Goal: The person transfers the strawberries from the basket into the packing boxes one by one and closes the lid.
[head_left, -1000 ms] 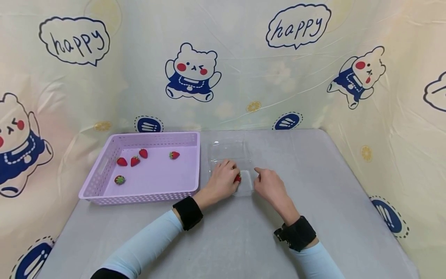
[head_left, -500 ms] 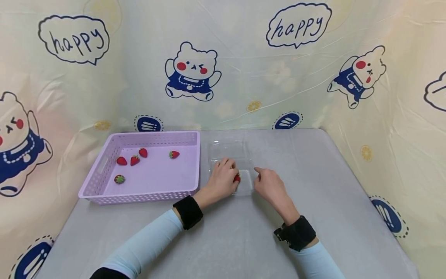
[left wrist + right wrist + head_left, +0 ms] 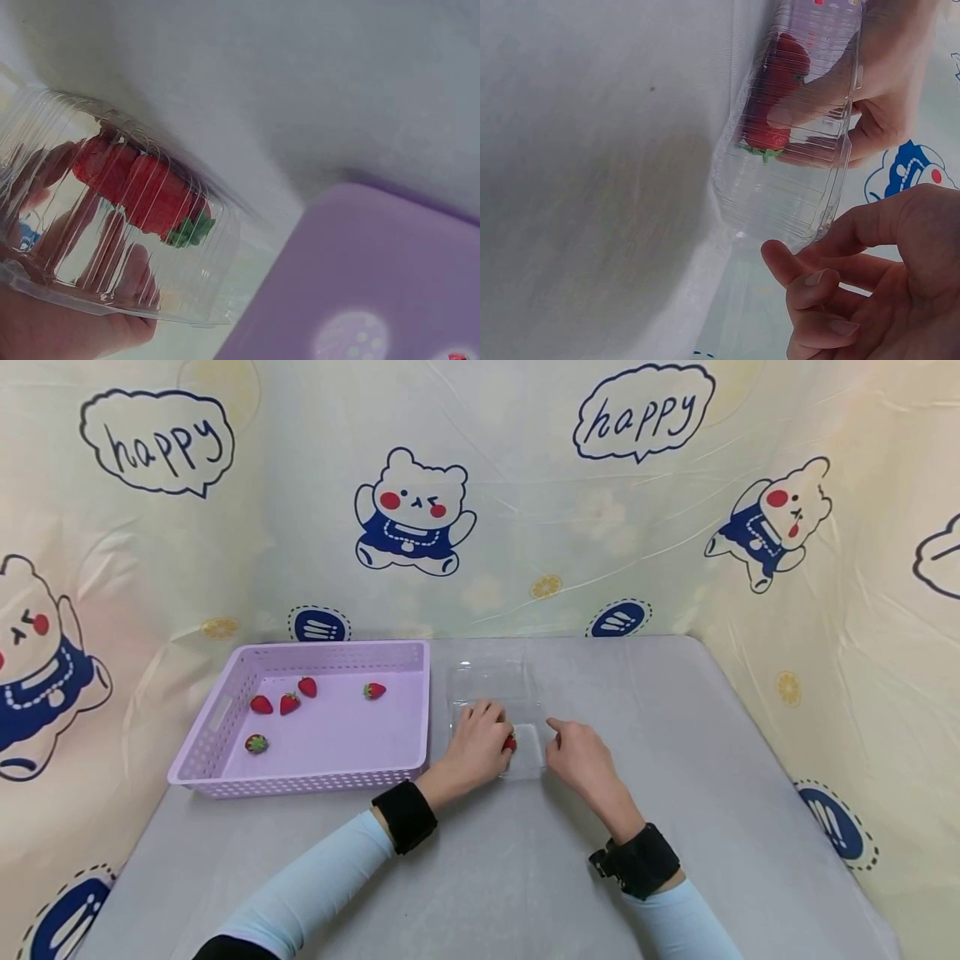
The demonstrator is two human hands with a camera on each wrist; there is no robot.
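A clear plastic clamshell box [image 3: 531,756] lies unfolded on the table, its lid [image 3: 491,678] laid back toward the wall. My left hand [image 3: 480,743] reaches down into the base and holds a strawberry [image 3: 767,135], the thumb lying on the fruit. Through the ribbed wall in the left wrist view, red strawberries [image 3: 157,196] sit side by side, one with green leaves at its end. At the base's right side, my right hand [image 3: 585,764] pinches the rim near the corner with thumb and index finger, the other fingers curled in.
Left of the box stands a lilac plastic basket [image 3: 300,782] with perforated sides, close beside it. Several strawberries [image 3: 289,703] lie scattered inside. Grey cloth [image 3: 480,877] covers the table, and a printed curtain [image 3: 517,518] hangs behind and along the sides.
Both hands keep nearly the same place at the box. The whole head view shifts up very slightly.
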